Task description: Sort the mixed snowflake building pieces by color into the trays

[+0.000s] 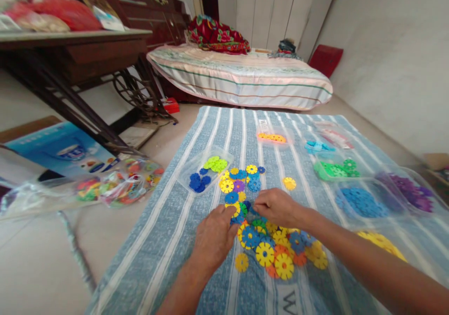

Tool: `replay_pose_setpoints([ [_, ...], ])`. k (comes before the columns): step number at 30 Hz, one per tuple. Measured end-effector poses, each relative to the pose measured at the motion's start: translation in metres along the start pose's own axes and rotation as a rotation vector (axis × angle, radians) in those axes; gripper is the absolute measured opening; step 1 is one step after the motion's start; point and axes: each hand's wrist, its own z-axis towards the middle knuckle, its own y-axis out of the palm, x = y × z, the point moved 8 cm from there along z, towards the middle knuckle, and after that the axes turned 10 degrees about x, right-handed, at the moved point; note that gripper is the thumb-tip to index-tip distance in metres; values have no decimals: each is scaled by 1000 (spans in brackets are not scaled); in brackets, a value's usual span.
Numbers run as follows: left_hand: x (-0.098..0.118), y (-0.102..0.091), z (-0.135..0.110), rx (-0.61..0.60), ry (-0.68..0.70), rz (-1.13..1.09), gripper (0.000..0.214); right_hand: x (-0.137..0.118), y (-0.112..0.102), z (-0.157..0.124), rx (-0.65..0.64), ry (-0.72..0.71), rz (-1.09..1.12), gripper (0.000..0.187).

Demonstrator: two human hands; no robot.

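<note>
A loose pile of flat, notched plastic discs, mostly yellow and blue with some orange and green, lies on the striped cloth; one yellow disc point(264, 254) is at its near side. My left hand point(215, 230) rests at the pile's left edge, thumb and index finger apart, fingertips at a yellow disc point(231, 209). Across from it, my right hand point(278, 207) has its fingers curled together low over the pile. A bit of blue shows by its fingertips, but whatever they pinch is mostly hidden. A purple disc point(239, 186) lies among yellow and blue ones beyond both hands.
A clear tub point(180, 177) of lime and dark blue discs stands left. Rightward are tubs with green point(338, 169), blue point(363, 201) and purple discs point(410, 192); orange discs point(271, 138) sit in one farther back. A bed point(242, 78) and sewing-machine table point(80, 57) stand beyond.
</note>
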Motion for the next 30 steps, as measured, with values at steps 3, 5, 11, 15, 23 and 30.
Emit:
replay_pose_setpoints([
  [3, -3, -2, 2, 21, -7, -45, 26, -20, 0, -9, -23, -89, 68, 21],
  [5, -6, -4, 4, 32, -17, -47, 25, -35, 6, -16, -72, -151, 41, 16],
  [11, -17, -3, 13, 62, -121, -11, 30, -58, 27, -24, -116, -232, -158, 18],
  [15, -23, -1, 17, 46, -186, -54, 28, -53, 28, -24, -71, -211, -121, 19],
  [23, -16, -6, 21, 151, -16, -19, 32, -18, 16, -24, 2, 51, -47, 15],
  [30, -19, -9, 20, 238, -60, 55, 33, 16, -23, -34, 246, 298, 276, 17],
])
